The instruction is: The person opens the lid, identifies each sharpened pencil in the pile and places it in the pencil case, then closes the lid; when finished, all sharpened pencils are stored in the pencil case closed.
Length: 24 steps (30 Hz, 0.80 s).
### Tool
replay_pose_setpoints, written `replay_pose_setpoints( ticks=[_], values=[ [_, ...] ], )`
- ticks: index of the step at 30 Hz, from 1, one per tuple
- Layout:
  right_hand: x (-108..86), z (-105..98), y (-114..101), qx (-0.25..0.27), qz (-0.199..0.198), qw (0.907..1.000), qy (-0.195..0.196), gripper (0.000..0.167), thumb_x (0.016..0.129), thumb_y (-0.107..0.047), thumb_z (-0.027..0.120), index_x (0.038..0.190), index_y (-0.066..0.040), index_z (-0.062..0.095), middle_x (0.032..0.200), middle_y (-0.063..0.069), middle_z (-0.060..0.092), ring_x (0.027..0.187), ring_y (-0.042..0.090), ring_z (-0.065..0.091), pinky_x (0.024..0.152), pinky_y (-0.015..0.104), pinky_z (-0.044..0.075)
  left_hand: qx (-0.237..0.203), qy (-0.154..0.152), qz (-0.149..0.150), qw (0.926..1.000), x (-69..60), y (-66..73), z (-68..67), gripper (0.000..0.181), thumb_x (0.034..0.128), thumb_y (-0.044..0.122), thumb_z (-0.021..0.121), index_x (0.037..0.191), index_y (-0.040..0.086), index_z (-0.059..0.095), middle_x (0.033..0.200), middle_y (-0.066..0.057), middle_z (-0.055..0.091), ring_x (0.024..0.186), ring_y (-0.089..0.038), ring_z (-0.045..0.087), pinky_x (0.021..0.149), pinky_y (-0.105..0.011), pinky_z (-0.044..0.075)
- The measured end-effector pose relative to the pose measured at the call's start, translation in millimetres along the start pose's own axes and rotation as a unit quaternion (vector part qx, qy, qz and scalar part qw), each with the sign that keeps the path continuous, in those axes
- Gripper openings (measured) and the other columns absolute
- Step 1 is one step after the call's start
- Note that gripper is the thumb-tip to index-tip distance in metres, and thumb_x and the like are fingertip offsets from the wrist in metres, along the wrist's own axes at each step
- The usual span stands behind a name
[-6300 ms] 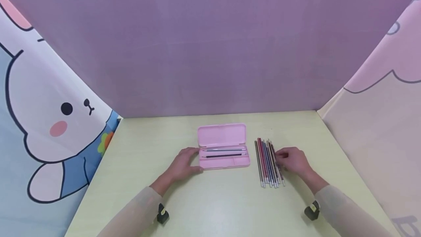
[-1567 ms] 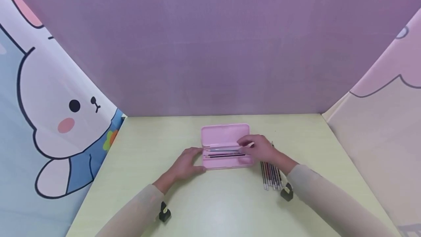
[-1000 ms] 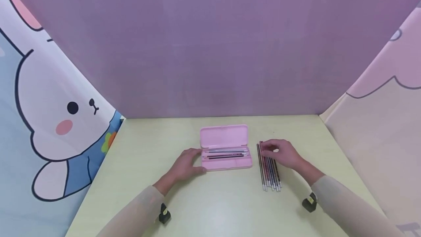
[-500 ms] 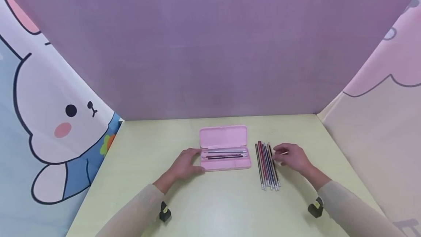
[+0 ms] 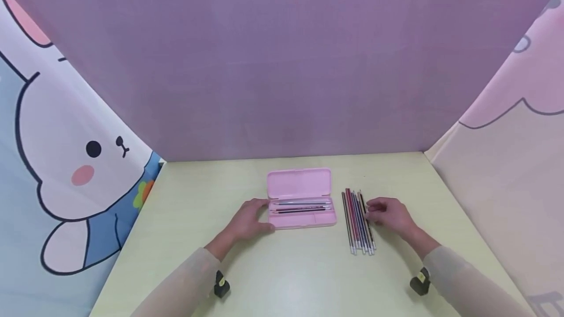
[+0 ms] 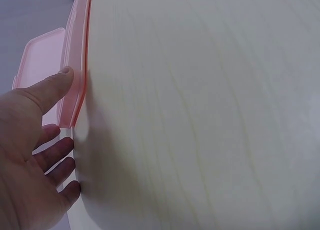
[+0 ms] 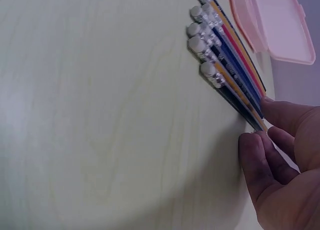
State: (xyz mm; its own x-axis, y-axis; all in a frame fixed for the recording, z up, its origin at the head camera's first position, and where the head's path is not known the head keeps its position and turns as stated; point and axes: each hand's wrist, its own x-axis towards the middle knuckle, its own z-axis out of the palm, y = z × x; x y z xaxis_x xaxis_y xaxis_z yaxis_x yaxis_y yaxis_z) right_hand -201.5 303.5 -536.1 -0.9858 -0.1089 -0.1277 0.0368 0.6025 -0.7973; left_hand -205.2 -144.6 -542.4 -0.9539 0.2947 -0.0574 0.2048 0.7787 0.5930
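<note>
A pink pencil case [image 5: 301, 220] lies with its lid back on the table, holding a few pencils [image 5: 301, 210] lengthwise. My left hand [image 5: 248, 220] holds its left end; in the left wrist view the thumb [image 6: 60, 87] presses the front side and the fingers reach round the end. Right of the case lies a row of wooden pencils [image 5: 356, 221], their white eraser ends towards me. At the row's right edge my right hand [image 5: 392, 215] pinches the outermost dark pencil [image 7: 235, 100] between thumb and fingers, near its far end. That pencil still lies on the table.
The pale wooden table [image 5: 282, 273] ends at a purple panel [image 5: 291, 62] at the back. Printed cloth walls rise on both sides, with a cartoon rabbit [image 5: 66, 150] on the left. A small black device [image 5: 420, 282] sits below each wrist.
My right hand has gone from over the case back to the loose pencils, and its fingers have closed in at their right edge. The case holds one more pencil than at first. My left hand stays.
</note>
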Motion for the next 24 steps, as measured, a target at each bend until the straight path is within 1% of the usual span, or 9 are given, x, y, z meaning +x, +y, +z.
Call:
replay_pose_setpoints(
  ticks=[4, 6, 9, 11, 13, 16, 19, 22, 24],
  values=[
    [1.6, 0.9, 0.5, -0.024, -0.001, 0.9997, 0.001, 0.050, 0.086, -0.020, 0.083, 0.127, 0.003, 0.067, 0.111, 0.017, 0.075, 0.087, 0.017, 0.071, 0.073, 0.024, 0.062, 0.001, 0.000, -0.001, 1.0000, -0.6, -0.1, 0.6, 0.081, 0.0795, 0.040, 0.087, 0.148, 0.011, 0.054, 0.148, -0.011, 0.057, 0.140, -0.035, 0.048, 0.119, -0.056, 0.039],
    [2.6, 0.7, -0.3, -0.031, -0.002, 0.9995, -0.001, 0.050, 0.085, -0.019, 0.084, 0.126, 0.004, 0.067, 0.110, 0.017, 0.075, 0.087, 0.017, 0.071, 0.073, 0.024, 0.061, 0.001, -0.001, -0.002, 1.0000, -1.0, 0.2, 0.5, 0.081, 0.0794, 0.040, 0.087, 0.148, 0.011, 0.054, 0.148, -0.011, 0.057, 0.140, -0.035, 0.048, 0.119, -0.055, 0.039],
    [4.4, -0.3, -1.2, -0.043, -0.010, 0.9990, -0.009, 0.049, 0.084, -0.016, 0.083, 0.125, 0.005, 0.067, 0.109, 0.018, 0.074, 0.087, 0.018, 0.071, 0.072, 0.024, 0.061, -0.002, 0.004, 0.007, 1.0000, -0.9, -0.2, 1.2, 0.081, 0.0786, 0.039, 0.088, 0.147, 0.009, 0.054, 0.146, -0.012, 0.058, 0.138, -0.036, 0.049, 0.118, -0.057, 0.039],
    [5.5, -1.0, -2.4, -0.043, -0.008, 0.9990, -0.014, 0.048, 0.083, -0.014, 0.083, 0.123, 0.006, 0.067, 0.107, 0.019, 0.073, 0.086, 0.019, 0.070, 0.070, 0.025, 0.061, -0.001, 0.002, 0.005, 1.0000, -0.7, -0.6, 1.1, 0.081, 0.0788, 0.039, 0.087, 0.147, 0.010, 0.054, 0.147, -0.011, 0.058, 0.139, -0.035, 0.049, 0.119, -0.056, 0.038],
    [6.5, -1.7, -2.9, -0.050, -0.003, 0.9987, -0.014, 0.047, 0.082, -0.015, 0.084, 0.122, 0.005, 0.068, 0.106, 0.017, 0.074, 0.085, 0.018, 0.069, 0.071, 0.025, 0.060, 0.000, 0.004, 0.007, 1.0000, -0.1, -1.6, 2.0, 0.082, 0.0790, 0.039, 0.087, 0.147, 0.010, 0.054, 0.147, -0.011, 0.057, 0.139, -0.035, 0.049, 0.119, -0.056, 0.038],
    [7.6, -2.5, -1.5, -0.065, -0.002, 0.9978, -0.013, 0.046, 0.082, -0.017, 0.085, 0.120, 0.003, 0.070, 0.103, 0.014, 0.074, 0.086, 0.018, 0.068, 0.074, 0.027, 0.060, 0.002, 0.001, 0.003, 1.0000, 0.2, -2.2, 2.5, 0.082, 0.0795, 0.040, 0.087, 0.149, 0.012, 0.053, 0.149, -0.010, 0.057, 0.141, -0.034, 0.048, 0.121, -0.054, 0.036],
    [8.1, -3.1, 0.7, -0.080, -0.007, 0.9967, -0.011, 0.046, 0.082, -0.021, 0.086, 0.120, 0.001, 0.071, 0.102, 0.010, 0.074, 0.089, 0.018, 0.068, 0.078, 0.031, 0.059, 0.002, 0.003, 0.006, 1.0000, -0.2, -2.9, 2.5, 0.082, 0.0791, 0.039, 0.087, 0.148, 0.012, 0.053, 0.148, -0.010, 0.057, 0.140, -0.034, 0.048, 0.120, -0.055, 0.037],
    [7.6, -3.6, 1.8, -0.079, -0.007, 0.9968, -0.013, 0.046, 0.082, -0.021, 0.086, 0.119, 0.001, 0.071, 0.102, 0.009, 0.075, 0.090, 0.020, 0.068, 0.080, 0.035, 0.059, -0.003, 0.004, 0.008, 1.0000, -1.1, -2.7, 1.7, 0.081, 0.0790, 0.038, 0.087, 0.148, 0.012, 0.054, 0.148, -0.010, 0.057, 0.140, -0.034, 0.048, 0.120, -0.055, 0.037],
    [7.0, -4.5, 1.3, -0.081, -0.004, 0.9966, -0.013, 0.044, 0.083, -0.021, 0.085, 0.119, 0.001, 0.071, 0.101, 0.009, 0.075, 0.091, 0.020, 0.069, 0.080, 0.035, 0.058, -0.005, 0.005, 0.010, 0.9999, -1.8, -2.6, 1.4, 0.080, 0.0791, 0.038, 0.087, 0.147, 0.012, 0.054, 0.147, -0.010, 0.058, 0.140, -0.035, 0.048, 0.120, -0.055, 0.037]
  ],
)
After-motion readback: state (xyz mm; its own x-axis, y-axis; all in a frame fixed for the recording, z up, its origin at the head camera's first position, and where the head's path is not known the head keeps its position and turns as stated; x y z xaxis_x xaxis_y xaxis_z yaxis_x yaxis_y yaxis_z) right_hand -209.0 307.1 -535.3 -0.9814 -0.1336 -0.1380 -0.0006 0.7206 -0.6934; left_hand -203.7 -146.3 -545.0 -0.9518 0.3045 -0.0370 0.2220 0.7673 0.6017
